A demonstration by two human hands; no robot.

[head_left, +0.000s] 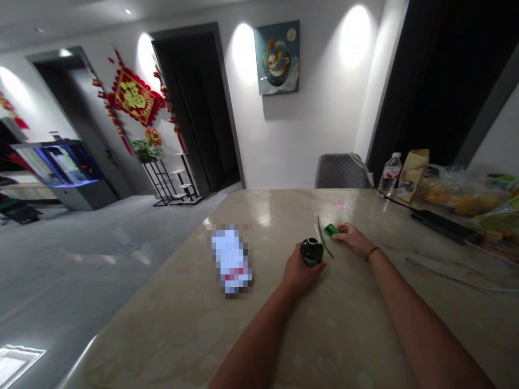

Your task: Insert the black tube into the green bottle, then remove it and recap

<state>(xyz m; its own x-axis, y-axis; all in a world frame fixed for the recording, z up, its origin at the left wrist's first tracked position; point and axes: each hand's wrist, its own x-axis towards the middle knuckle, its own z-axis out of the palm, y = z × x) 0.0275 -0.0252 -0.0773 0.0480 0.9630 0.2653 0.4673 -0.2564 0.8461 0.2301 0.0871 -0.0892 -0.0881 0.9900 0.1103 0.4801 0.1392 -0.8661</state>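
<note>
- In the head view, the left hand (298,273) is curling its fingers round the near side of a small dark green jar (312,252). The jar is standing upright on the table (284,335), and its lower part is being hidden by the hand.
- The right hand (352,237) is lying just beyond the jar with its fingertips meeting a small green packet (331,230). Whether the fingers are pinching it or only resting on it is not showing.
- One thin dark stick (325,239) and one short white strip (317,233) are lying between jar and packet.
- Left of the jar, one white and red item (232,261) is showing only as a pixelated patch, so nothing on it is reading.
- Along the right edge, one water bottle (390,174) with a red-and-white label too small to read is standing beside one brown paper bag (412,174). Clear bags of yellowish food (458,194) are running out of frame and blurring too much to count.
- One grey chair (341,171) is showing only its back behind the table.
</note>
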